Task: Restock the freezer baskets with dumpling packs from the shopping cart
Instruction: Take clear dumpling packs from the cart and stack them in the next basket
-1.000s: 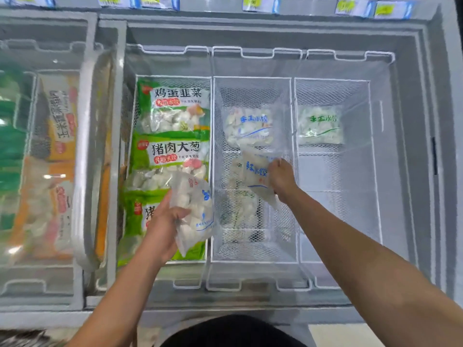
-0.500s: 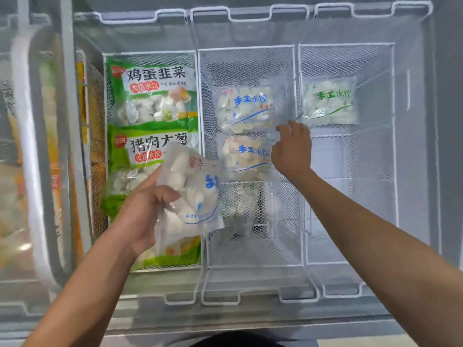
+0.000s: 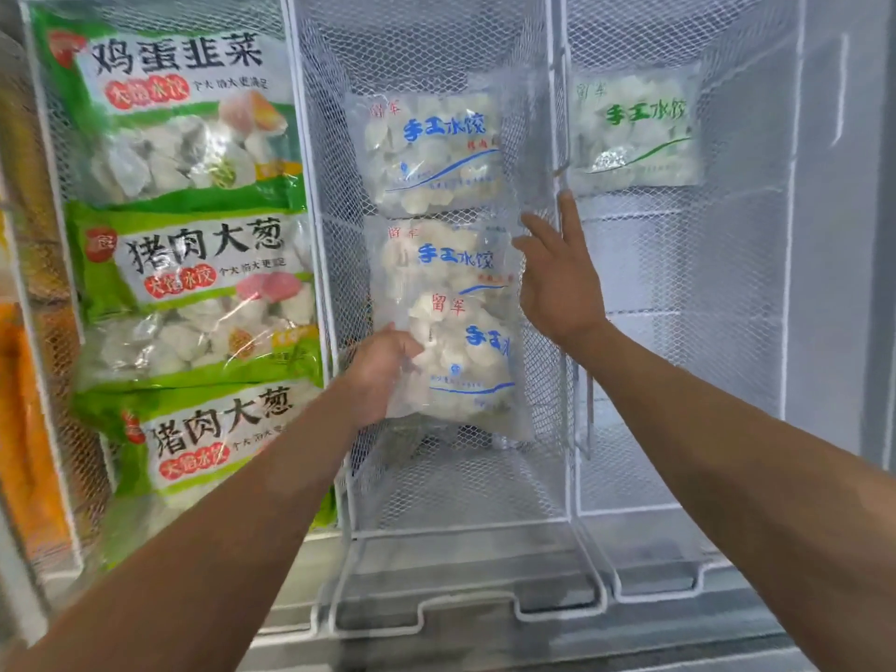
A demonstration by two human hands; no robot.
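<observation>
Freezer basket (image 3: pixel 436 482), left hand (image 3: pixel 383 368) gripping dumpling pack (image 3: pixel 465 375)

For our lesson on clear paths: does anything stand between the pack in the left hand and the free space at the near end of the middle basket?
Nothing visible does. The left hand holds the pack inside the middle basket, over its bare near end; the right hand is off to the right.
</observation>
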